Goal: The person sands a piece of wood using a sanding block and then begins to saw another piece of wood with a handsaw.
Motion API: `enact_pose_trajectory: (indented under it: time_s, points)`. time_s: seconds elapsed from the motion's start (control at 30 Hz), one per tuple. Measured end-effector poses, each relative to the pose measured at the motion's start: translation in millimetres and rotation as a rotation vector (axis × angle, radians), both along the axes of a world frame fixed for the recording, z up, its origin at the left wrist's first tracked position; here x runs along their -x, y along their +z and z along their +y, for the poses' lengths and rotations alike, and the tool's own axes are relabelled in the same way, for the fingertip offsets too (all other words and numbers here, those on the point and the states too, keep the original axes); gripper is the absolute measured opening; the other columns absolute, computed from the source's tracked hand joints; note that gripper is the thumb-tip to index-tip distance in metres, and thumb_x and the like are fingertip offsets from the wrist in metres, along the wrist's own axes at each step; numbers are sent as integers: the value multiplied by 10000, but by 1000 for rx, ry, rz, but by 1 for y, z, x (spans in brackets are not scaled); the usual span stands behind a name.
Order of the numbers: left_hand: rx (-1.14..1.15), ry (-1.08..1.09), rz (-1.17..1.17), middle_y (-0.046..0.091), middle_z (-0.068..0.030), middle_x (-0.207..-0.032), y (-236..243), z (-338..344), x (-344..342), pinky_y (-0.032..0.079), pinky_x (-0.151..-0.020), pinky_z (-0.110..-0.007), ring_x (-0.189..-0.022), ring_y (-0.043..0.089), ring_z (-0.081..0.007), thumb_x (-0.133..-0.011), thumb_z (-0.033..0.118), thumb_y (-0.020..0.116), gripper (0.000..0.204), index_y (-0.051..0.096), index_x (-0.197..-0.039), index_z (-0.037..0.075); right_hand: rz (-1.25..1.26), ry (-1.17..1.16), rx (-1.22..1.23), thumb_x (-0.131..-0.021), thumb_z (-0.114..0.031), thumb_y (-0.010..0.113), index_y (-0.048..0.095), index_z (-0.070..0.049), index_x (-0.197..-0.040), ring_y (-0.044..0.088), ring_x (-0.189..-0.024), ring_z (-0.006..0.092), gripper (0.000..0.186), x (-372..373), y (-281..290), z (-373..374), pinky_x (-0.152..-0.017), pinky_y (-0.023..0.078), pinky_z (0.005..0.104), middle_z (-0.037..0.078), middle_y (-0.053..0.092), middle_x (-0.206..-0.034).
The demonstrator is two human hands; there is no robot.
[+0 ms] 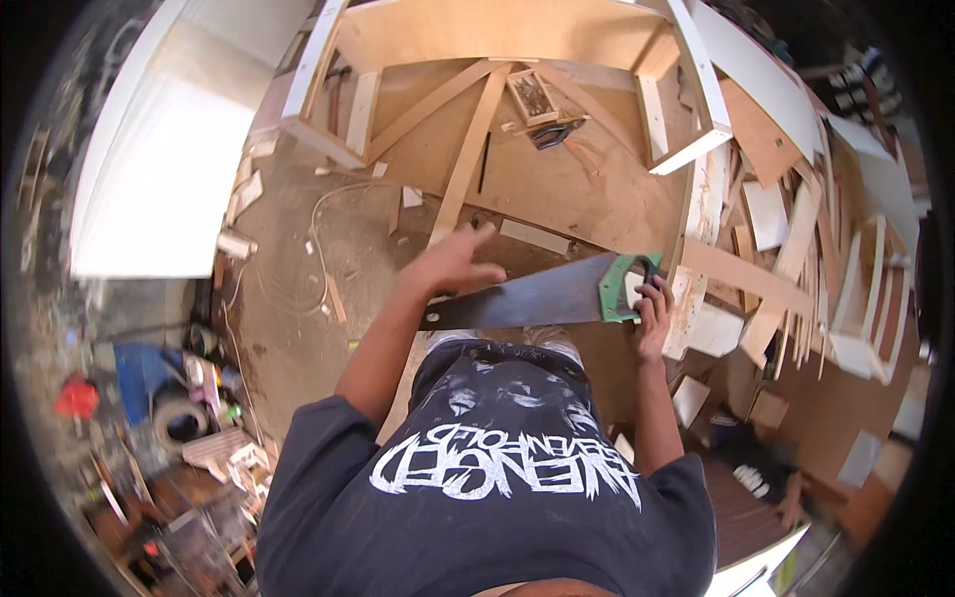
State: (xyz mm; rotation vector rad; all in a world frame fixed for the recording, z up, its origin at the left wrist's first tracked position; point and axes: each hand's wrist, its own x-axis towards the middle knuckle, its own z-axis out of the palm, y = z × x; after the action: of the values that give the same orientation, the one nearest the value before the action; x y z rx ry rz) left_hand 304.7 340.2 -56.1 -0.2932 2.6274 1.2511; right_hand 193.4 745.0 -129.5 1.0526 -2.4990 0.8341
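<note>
My right hand (653, 313) is wrapped round the green and black handle of a handsaw (542, 294). Its wide grey blade lies level across the front of my body, pointing left. My left hand (456, 265) is just above the blade's far end, thumb and fingers spread, with nothing in it; whether it touches the blade I cannot tell. Just beyond that hand, a long narrow wooden strip (470, 149) runs away over a plywood sheet (557, 199). A white offcut (535, 237) lies at the sheet's near edge.
Ahead stands a wooden cabinet frame (497, 35), with a small box of nails (532, 97) and a black-handled tool (555, 133) on the plywood. A white panel (164, 169) leans left; timber scraps (786, 269) pile right. A cable (318, 229) crosses the floor. Another person (746, 458) is behind right.
</note>
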Motion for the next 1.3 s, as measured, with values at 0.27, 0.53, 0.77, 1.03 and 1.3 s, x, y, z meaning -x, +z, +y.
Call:
enact_pose_trajectory:
  time_s: [0.27,0.53,0.77,1.03,1.3]
  points:
    - [-43,184,58,723,-217,-1169,-46,-168,31,535,-898,-370,-1038,713,-309,-981,432,624,519,658,-1260,-4,12,-860,-56,-748,-7,670,610,-21,-906,617,-1114,415,169,-223,-11,-54,-984,484,512,167,670,-1024]
    - [-694,239,-433,727,-81,-966,-193,-137,-25,594,-704,-332,-796,719,-212,-978,336,679,366,677,-1119,-3,-486,-1438,239,-876,-237,776,620,10,-916,613,-837,388,294,-351,12,-241,-738,461,477,200,626,-863]
    - [-780,-154,-436,721,-80,-1010,-212,-138,-7,625,-750,-330,-891,722,-191,-955,166,691,283,645,-1174,-8,-388,-1595,449,-884,-275,760,606,5,-857,595,-686,377,321,-410,-18,-330,-639,453,465,210,617,-763]
    - [-987,-307,-528,701,-171,-1098,-206,-98,15,622,-876,-405,-955,728,-280,-974,128,669,302,591,-1185,-74,-469,-1816,758,-918,-246,744,634,52,-891,575,-682,261,318,-447,-15,-438,-652,461,428,174,636,-759]
    - [-776,-417,-589,709,-184,-926,-187,-35,32,626,-662,-333,-859,735,-277,-975,159,689,283,616,-1047,-104,-437,-1779,947,-978,-164,661,675,19,-970,664,-848,146,184,-423,5,-497,-785,528,326,128,732,-909]
